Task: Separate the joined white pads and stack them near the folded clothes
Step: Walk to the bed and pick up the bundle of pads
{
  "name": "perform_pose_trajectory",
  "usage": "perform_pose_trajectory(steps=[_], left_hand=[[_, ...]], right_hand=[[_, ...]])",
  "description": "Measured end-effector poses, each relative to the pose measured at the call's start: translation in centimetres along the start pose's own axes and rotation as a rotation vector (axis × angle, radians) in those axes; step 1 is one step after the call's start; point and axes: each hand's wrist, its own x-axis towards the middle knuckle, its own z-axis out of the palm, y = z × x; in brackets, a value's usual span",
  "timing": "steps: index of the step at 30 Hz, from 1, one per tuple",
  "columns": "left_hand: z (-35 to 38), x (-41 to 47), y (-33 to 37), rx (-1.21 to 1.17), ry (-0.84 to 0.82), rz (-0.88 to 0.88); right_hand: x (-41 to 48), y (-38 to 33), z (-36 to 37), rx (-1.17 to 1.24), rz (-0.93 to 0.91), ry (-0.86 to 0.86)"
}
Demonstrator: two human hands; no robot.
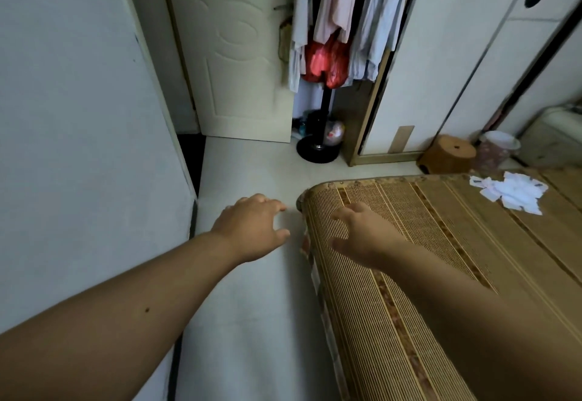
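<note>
A loose heap of white pads (pixel 511 192) lies on the bamboo mat of the bed (pixel 409 274), far right near its far edge. My left hand (pixel 252 227) hovers over the pale floor beside the bed's corner, fingers spread, holding nothing. My right hand (pixel 365 236) is over the mat near that same corner, fingers apart and empty. Both hands are well to the left of the pads. No folded clothes are in view.
A white door (pixel 239 54) stands ahead, with clothes hanging on a black stand (pixel 319 145) beside it. A white wardrobe (pixel 441 69) lines the right. A brown stool (pixel 450 154) and a bin (pixel 497 151) sit past the bed. A wall (pixel 78 148) is on the left.
</note>
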Motion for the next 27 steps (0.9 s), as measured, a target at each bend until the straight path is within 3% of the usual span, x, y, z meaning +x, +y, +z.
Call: perform_pose_trajectory(steps=[19, 27], left_hand=[[-5.6, 36.6, -6.2, -0.083, 0.025, -0.052], [-7.6, 52.8, -12.2, -0.071, 0.014, 0.045]], right_hand=[[37.7, 3.0, -8.3, 0.045, -0.106, -0.056], [53.5, 3.3, -9.4, 0.030, -0.046, -0.016]])
